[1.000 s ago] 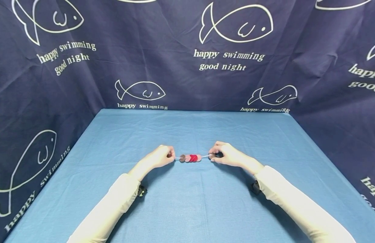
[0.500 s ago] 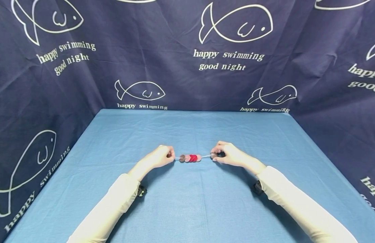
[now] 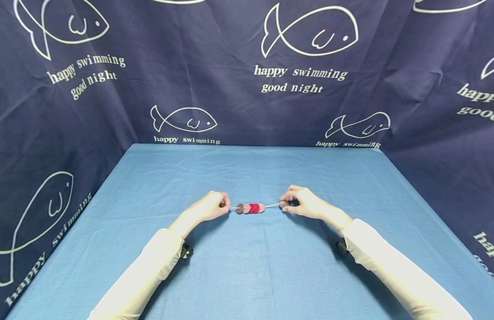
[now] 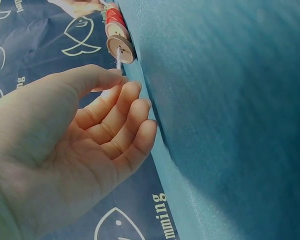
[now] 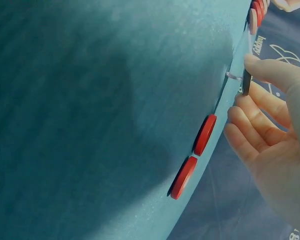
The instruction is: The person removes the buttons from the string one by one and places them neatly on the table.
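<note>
Several round buttons [image 3: 254, 208], brown, pink and red, overlap in a row on a white string [image 3: 273, 205] at the middle of the table. My left hand [image 3: 213, 205] pinches the string's left end between thumb and index finger, just beside the brown button [image 4: 121, 49]. On the other side, my right hand [image 3: 304, 204] pinches a separate dark brown button [image 5: 247, 81] between thumb and fingers. The string runs from the row to this button, and a short piece sticks out past it in the right wrist view.
Two red buttons [image 5: 205, 135] lie on the table by my right hand, hidden behind it in the head view. Blue cloth [image 3: 247, 266] covers the table. A dark curtain [image 3: 238, 75] with white fish prints hangs around the back and sides.
My right hand has shifted slightly to the right with the brown button, lengthening the stretch of string between it and the row. My left hand and the row have stayed in place.
</note>
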Demonstrator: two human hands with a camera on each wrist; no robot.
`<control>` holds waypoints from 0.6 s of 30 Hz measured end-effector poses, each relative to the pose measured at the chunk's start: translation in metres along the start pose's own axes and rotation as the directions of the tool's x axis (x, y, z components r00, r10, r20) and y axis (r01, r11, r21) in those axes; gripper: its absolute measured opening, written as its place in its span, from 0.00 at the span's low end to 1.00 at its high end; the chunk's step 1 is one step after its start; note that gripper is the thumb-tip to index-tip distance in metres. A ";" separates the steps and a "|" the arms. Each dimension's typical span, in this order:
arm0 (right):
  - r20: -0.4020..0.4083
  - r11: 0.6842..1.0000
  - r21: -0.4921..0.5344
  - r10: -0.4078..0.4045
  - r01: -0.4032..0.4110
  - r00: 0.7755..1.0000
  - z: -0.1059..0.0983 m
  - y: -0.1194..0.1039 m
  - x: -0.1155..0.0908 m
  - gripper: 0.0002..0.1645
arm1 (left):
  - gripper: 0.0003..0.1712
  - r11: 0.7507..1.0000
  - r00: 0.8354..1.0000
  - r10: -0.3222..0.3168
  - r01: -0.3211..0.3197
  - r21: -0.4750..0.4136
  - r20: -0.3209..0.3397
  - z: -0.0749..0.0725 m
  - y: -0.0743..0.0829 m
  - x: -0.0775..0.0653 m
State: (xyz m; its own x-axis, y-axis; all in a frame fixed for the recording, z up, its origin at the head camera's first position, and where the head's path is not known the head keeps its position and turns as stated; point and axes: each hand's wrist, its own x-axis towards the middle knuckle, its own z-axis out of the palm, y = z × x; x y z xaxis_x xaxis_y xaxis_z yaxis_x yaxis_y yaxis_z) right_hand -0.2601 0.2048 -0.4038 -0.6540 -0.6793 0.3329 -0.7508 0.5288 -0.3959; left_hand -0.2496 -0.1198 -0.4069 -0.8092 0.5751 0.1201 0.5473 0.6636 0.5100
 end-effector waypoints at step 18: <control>-0.046 0.999 -0.038 -0.016 0.014 0.999 -0.004 0.005 -0.007 0.13 | 0.03 0.999 1.000 0.001 -0.001 -0.036 -0.002 0.001 -0.002 0.001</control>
State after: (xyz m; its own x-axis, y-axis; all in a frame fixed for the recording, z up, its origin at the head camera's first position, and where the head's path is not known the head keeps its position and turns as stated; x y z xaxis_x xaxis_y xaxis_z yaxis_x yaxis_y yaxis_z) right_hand -0.2601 0.2138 -0.4051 -0.6454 -0.6637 0.3781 -0.7631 0.5376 -0.3587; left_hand -0.2513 -0.1207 -0.4085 -0.8089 0.5750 0.1228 0.5405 0.6452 0.5399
